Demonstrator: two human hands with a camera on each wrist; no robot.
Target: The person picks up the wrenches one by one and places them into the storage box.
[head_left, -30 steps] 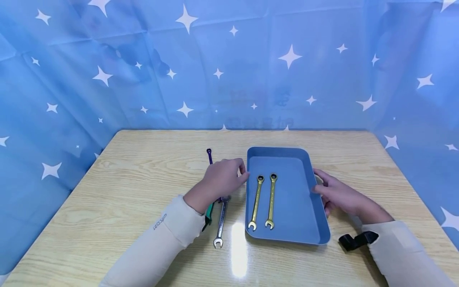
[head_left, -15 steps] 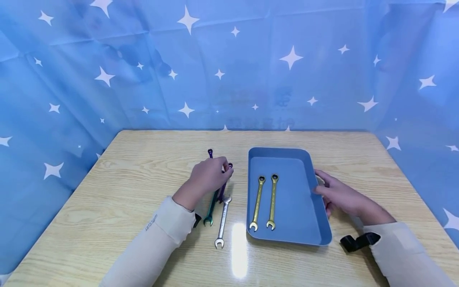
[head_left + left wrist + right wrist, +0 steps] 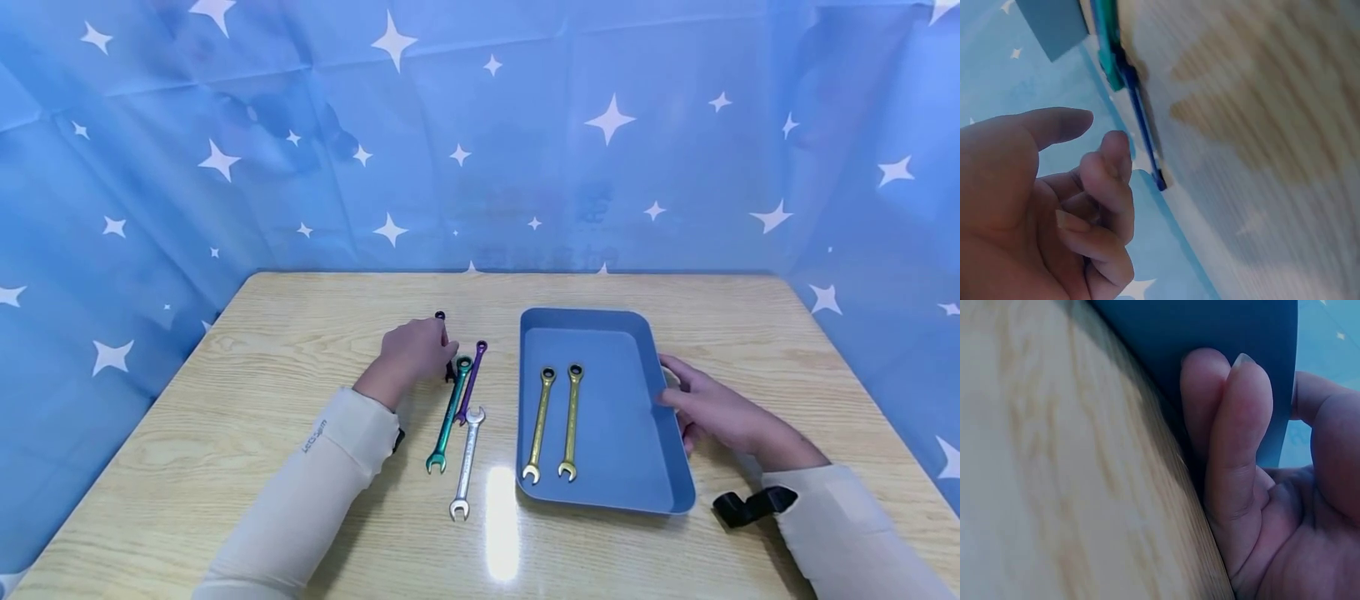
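Observation:
My left hand (image 3: pixel 415 350) hovers over a dark blue-purple combination wrench (image 3: pixel 440 316), covering much of it. Seen from the left wrist, the fingers are loosely bent and the thumb stands apart, with nothing between them. Just right of that hand lie a green wrench (image 3: pixel 452 417) and a purple wrench (image 3: pixel 472 379), close together. A silver wrench (image 3: pixel 467 467) lies nearer the front. On the other side, my right hand (image 3: pixel 712 408) grips the right wall of a blue-grey tray (image 3: pixel 622 492), thumb over the rim and fingers against the outside (image 3: pixel 1235 444).
Two gold wrenches (image 3: pixel 538 425) lie side by side in the tray's left half. All this is on a wood-grain table (image 3: pixel 300 325). A blue curtain with white stars (image 3: pixel 525 125) hangs behind the table's far edge.
My left hand has moved left from the tray's left rim to the dark wrench, uncovering the green and purple wrenches. The right hand keeps its hold on the tray.

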